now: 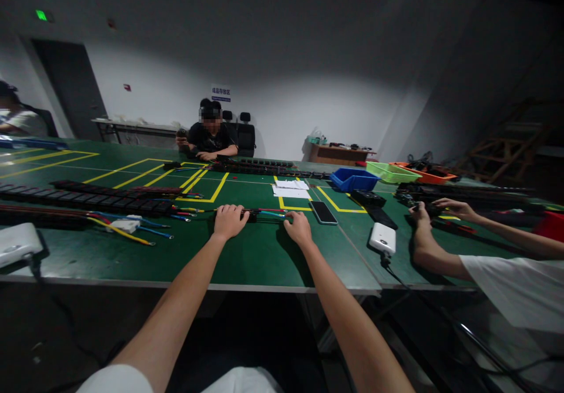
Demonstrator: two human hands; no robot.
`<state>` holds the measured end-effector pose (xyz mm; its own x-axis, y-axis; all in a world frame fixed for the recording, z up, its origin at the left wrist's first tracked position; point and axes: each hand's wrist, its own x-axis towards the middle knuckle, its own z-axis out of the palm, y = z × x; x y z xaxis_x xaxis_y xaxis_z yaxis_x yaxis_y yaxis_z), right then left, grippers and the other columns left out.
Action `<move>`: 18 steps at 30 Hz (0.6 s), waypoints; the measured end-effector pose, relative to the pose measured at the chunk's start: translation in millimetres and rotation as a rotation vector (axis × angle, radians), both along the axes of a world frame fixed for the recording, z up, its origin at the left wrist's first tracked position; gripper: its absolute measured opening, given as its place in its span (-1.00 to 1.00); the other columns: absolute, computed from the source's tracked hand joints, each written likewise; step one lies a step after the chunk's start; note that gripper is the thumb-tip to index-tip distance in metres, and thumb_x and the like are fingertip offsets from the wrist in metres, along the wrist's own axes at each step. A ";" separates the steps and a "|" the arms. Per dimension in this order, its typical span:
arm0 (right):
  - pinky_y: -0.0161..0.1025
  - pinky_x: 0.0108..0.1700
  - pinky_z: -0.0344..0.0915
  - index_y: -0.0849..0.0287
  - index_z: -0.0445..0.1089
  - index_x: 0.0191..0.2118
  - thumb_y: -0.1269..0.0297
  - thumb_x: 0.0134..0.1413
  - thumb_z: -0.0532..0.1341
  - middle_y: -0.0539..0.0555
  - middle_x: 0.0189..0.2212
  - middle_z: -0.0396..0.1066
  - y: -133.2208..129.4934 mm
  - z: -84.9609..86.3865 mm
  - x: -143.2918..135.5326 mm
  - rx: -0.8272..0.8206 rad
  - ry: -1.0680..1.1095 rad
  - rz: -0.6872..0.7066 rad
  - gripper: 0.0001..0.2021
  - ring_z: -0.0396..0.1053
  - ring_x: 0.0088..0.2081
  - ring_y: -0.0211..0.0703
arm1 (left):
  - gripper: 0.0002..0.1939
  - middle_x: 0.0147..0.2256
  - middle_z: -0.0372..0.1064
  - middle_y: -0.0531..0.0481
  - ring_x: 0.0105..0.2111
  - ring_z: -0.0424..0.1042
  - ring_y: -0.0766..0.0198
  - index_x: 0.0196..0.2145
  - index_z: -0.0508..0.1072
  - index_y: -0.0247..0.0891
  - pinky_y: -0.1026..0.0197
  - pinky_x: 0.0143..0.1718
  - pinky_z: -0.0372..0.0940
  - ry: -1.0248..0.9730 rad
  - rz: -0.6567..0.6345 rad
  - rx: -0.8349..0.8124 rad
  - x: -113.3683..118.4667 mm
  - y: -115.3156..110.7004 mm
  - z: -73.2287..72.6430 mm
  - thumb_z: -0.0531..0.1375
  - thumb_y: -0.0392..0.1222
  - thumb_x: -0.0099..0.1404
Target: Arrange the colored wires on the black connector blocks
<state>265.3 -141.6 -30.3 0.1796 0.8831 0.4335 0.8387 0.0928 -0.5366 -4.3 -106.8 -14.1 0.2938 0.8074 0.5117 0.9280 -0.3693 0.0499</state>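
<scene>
My left hand (pixel 230 221) is closed over a small black part (pixel 252 214) just above the green tabletop. Coloured wires (pixel 272 212), red and blue among them, run from this part towards the right. At their far ends my right hand (pixel 298 227) is closed, with the fingertips pinching the wire ends. How the fingers sit on the black part is partly hidden by the back of my left hand. Left of my hands lie more blue and yellow wires with ring terminals (pixel 145 241), coming from long black strips (pixel 88 196).
A phone (pixel 324 212), paper sheets (pixel 291 189) and a blue bin (pixel 353 178) lie beyond my right hand. White corded boxes stand at left (pixel 17 245) and right (pixel 382 238). A co-worker's hands (pixel 423 214) work at right; another person (pixel 211 134) sits opposite.
</scene>
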 end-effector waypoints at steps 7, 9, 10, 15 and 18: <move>-0.18 -0.01 0.29 0.16 0.56 -0.22 0.34 0.14 0.18 0.16 -0.22 0.45 2.4 0.1 1.1 0.046 0.066 -0.011 -0.80 0.41 -0.14 -0.03 | -0.65 0.05 0.42 -0.15 0.03 0.44 0.08 0.04 0.46 -0.27 -0.14 0.09 0.36 -0.005 0.015 0.005 1.1 -1.1 -0.5 0.20 0.01 0.45; -0.18 0.00 0.29 0.16 0.56 -0.31 0.35 0.11 0.19 0.16 -0.27 0.46 2.5 -0.7 1.3 0.049 0.092 0.003 -0.83 0.42 -0.14 -0.02 | -0.65 0.05 0.42 -0.15 0.02 0.44 0.08 0.04 0.46 -0.27 -0.14 0.09 0.36 -0.007 0.016 0.006 1.1 -1.0 -0.3 0.20 0.01 0.45; -0.18 0.01 0.29 0.16 0.56 -0.33 0.35 0.10 0.19 0.15 -0.28 0.47 2.7 -1.2 1.2 0.053 0.110 0.012 -0.83 0.42 -0.14 -0.02 | -0.65 0.05 0.42 -0.15 0.02 0.44 0.08 0.04 0.46 -0.27 -0.14 0.09 0.36 -0.008 0.015 0.006 1.1 -1.0 -0.3 0.20 0.01 0.45; -0.18 -0.04 0.36 0.18 0.52 -0.13 0.35 0.04 0.20 0.13 -0.23 0.54 6.5 -2.6 0.3 0.087 0.269 0.069 -0.73 0.47 -0.19 -0.06 | -0.64 0.05 0.42 -0.15 0.03 0.43 0.07 0.04 0.46 -0.27 -0.15 0.11 0.33 -0.020 0.005 -0.002 0.6 -1.1 -0.6 0.19 0.03 0.45; -0.20 -0.05 0.40 0.18 0.46 -0.02 0.35 0.02 0.17 0.11 -0.16 0.57 10.1 -1.1 0.7 0.113 0.396 0.128 -0.64 0.51 -0.17 -0.10 | -0.64 0.06 0.42 -0.16 0.04 0.43 0.06 0.04 0.46 -0.27 -0.16 0.12 0.33 -0.028 0.001 -0.009 0.1 -0.9 -0.6 0.19 0.03 0.45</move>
<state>266.0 -131.5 -31.4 0.2435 0.8599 0.4487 0.5483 0.2596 -0.7950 -4.3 -107.6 -14.7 0.2791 0.8122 0.5124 0.9264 -0.3681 0.0789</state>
